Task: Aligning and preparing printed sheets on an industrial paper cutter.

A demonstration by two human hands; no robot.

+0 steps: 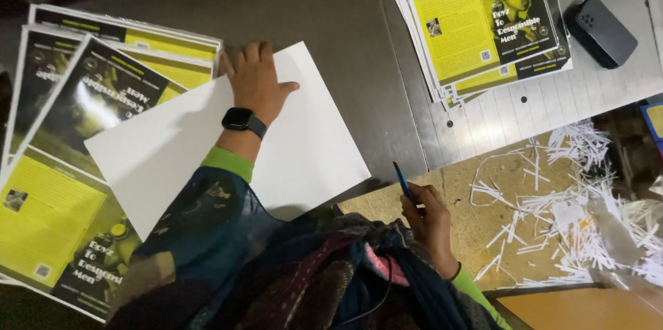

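My left hand [254, 81] lies flat with fingers spread on a blank white sheet [311, 143] on the grey metal table [345, 19]. A black smartwatch [242, 120] sits on that wrist. The sheet partly covers a fanned pile of yellow-and-black printed covers [62, 185] at the left. My right hand [428, 216] is low near my body, off the table edge, closed around a blue pen [404, 181] that points up and left.
A second stack of yellow-and-black printed covers [483, 19] lies at the top right. A dark phone [601, 31] rests beside it. White paper trimmings [580, 212] litter the floor at the right, below the table's perforated edge.
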